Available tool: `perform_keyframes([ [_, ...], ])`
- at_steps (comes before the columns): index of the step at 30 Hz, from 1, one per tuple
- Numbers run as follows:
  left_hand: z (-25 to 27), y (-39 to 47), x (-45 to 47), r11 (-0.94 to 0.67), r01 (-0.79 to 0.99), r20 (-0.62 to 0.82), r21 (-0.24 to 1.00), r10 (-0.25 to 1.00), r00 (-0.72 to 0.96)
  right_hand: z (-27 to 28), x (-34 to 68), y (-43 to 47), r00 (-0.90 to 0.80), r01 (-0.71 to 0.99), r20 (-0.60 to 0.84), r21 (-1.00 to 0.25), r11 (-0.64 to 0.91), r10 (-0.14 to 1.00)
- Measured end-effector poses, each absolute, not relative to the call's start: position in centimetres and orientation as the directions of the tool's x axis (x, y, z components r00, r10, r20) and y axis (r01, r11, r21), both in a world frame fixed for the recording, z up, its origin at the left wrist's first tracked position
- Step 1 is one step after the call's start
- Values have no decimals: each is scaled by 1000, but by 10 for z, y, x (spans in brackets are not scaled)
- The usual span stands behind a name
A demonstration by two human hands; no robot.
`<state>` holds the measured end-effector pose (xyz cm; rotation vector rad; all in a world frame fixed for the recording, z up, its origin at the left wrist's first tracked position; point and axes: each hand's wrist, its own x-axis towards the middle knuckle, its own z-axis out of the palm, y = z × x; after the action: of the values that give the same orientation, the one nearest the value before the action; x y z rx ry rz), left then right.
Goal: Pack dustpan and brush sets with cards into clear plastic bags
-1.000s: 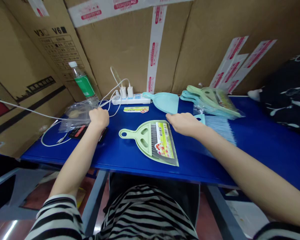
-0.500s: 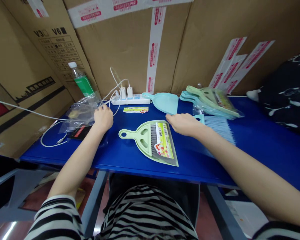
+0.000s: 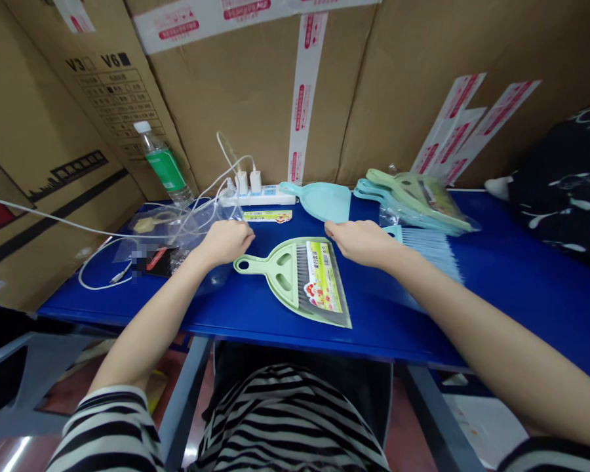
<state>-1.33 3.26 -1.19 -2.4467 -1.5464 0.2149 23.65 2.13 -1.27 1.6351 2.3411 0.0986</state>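
A green dustpan [image 3: 260, 265] with a grey-bristled brush [image 3: 302, 272] nested in it lies flat, a printed card [image 3: 324, 275] across its front. Just above its handle, my left hand [image 3: 227, 241] is closed on a crumpled clear plastic bag [image 3: 204, 221] that trails to the left. My right hand [image 3: 358, 242] is closed beyond the pan's upper right corner; whatever its fingers hold is hidden. Behind that hand lies a blue dustpan [image 3: 324, 200]. A blue brush [image 3: 427, 249] rests to its right, partly covered by my forearm.
Bagged dustpans [image 3: 417, 196] are piled at the back right. A power strip [image 3: 263, 195] with chargers and white cables stands against the cardboard, near another printed card [image 3: 268, 216]. A water bottle [image 3: 164, 164] and a black packet [image 3: 155, 261] are on the left of the blue table [image 3: 275, 337].
My left hand has moved right and slightly toward me, and the plastic bag has flattened and stretched along with it. The right hand and the green dustpan have stayed nearly still.
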Motion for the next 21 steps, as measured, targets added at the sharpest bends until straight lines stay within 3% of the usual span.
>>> perform_keyframes([
  [12,-10,34,-17,-609,793,-21,32,793,609,-17,235,24,-440,879,-79,162,447,894],
  [14,-9,33,-16,-586,811,20,-1,811,585,-19,237,26,-477,865,-34,157,476,878],
  [17,-8,32,-14,-471,869,82,-155,870,486,-21,240,29,-504,854,-2,149,499,863],
  [21,-6,31,-12,-329,883,27,-334,933,358,-24,244,33,-537,840,51,129,527,842],
])
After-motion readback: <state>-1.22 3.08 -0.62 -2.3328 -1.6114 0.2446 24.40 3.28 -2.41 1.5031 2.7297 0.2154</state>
